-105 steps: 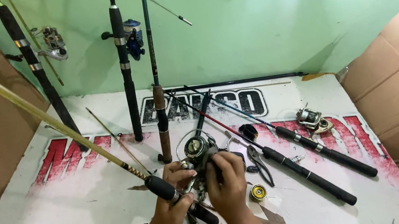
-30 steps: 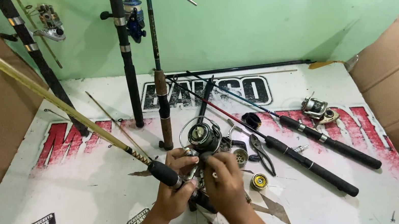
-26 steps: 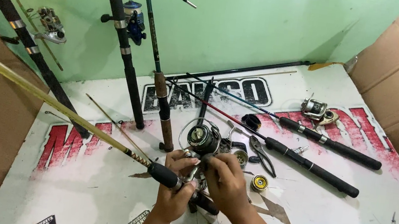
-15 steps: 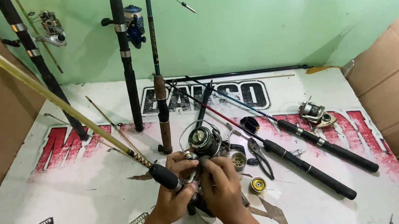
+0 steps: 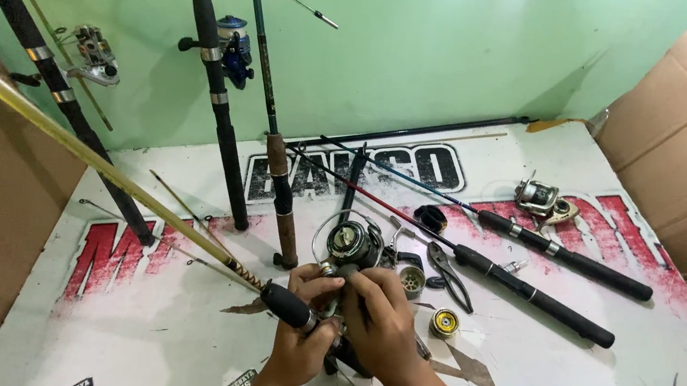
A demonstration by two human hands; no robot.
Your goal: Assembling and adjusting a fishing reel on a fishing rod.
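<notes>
Now we hold the spinning reel (image 5: 352, 245) against the yellow rod (image 5: 99, 165): left hand (image 5: 302, 338) closed around the black grip, right hand (image 5: 380, 322) pinching the reel foot. Seemingly not yet fastened. Beside the reel, pliers (image 5: 450, 273) lie on the table (image 5: 164, 346).

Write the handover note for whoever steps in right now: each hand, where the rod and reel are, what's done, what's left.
Left hand: wrapped around the black grip of the yellow rod, which slants up to the left off the table.
Right hand: fingers at the foot of the spinning reel, pressing it against the rod's seat.
Nearby: pliers, a gold spool and a second loose spool lie right of the hands; two black-handled rods lie beyond.
Done: reel is set against the rod.
Left: cannot tell whether the seat is tightened; check it.
</notes>
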